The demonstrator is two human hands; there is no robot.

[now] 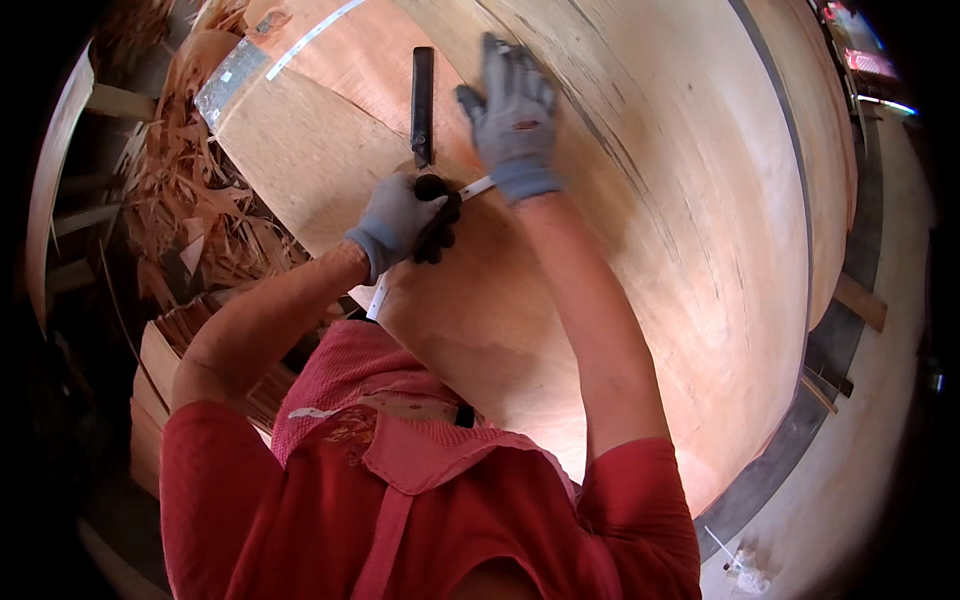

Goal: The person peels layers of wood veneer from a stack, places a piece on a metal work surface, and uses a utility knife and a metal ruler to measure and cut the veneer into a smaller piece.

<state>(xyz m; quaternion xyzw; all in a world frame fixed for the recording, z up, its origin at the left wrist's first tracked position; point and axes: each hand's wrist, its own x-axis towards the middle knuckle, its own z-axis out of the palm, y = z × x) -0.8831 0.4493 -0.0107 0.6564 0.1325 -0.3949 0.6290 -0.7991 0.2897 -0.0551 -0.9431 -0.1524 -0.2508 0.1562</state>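
My left hand (402,222), in a grey glove with black fingers, is closed round a white strip of tape (478,187) dotted with small marks. One end of the strip runs up toward my right wrist, and another length shows below the left hand. My right hand (512,118), gloved too, lies palm down with fingers spread on a large sheet of wood veneer (680,200); it is slightly blurred. Just above the left hand, a black-handled knife (422,100) rests on the veneer, its blade end pointing toward me.
Torn veneer scraps (215,210) heap up at the left. Clear tape (228,82) and another white strip (315,38) cross the sheet's upper left corner. Stacked veneer edges (160,370) stand at lower left. A dark bench edge (770,470) and wooden block (860,302) lie at the right.
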